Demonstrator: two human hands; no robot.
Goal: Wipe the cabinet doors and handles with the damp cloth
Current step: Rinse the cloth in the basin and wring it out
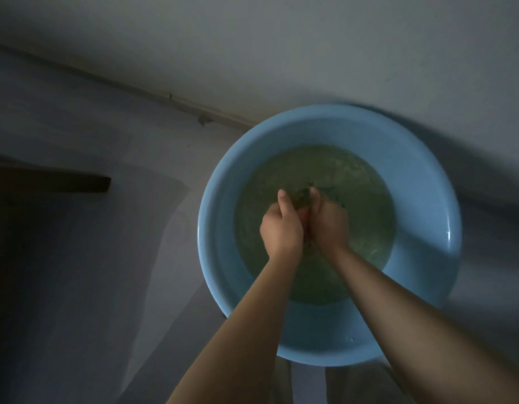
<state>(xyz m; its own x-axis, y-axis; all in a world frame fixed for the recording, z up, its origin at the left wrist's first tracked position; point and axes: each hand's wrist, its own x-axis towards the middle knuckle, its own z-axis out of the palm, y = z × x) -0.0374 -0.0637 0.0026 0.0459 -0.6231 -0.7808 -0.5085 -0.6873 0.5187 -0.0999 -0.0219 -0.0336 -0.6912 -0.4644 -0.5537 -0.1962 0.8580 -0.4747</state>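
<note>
Two bare forearms rise from the bottom edge of the frame, the nearest things to the camera, and converge over a blue basin [421, 182] that fills the centre right of the picture. Over the basin's middle the left hand [281, 228] and the right hand [328, 225] press against each other, fingers curled inward and thumbs up, both gripping a dark, wet bundle that shows only as a ragged tuft between the thumbs; this looks to be the cloth [302, 193], though the light is dim and most of it is hidden inside the fists. Murky greenish water [354, 176] lies in the bottom of the basin, just below the hands. The basin stands on a pale floor [369, 53], and a seam where the floor meets a wall [62, 118] runs diagonally across the upper left. At the left edge of the frame a dark brown board edge [62, 182] juts in; whether it belongs to the cabinet cannot be told, and no doors or handles are in view. Judging from this, the step in hand is preparation: rinsing or wringing the cloth so that it is damp rather than dripping. No wiping can yet be under way. The next move probably calls for a firm twist over the basin so that the runoff falls back inside, then lifting the cloth clear and turning towards the cabinet.
</note>
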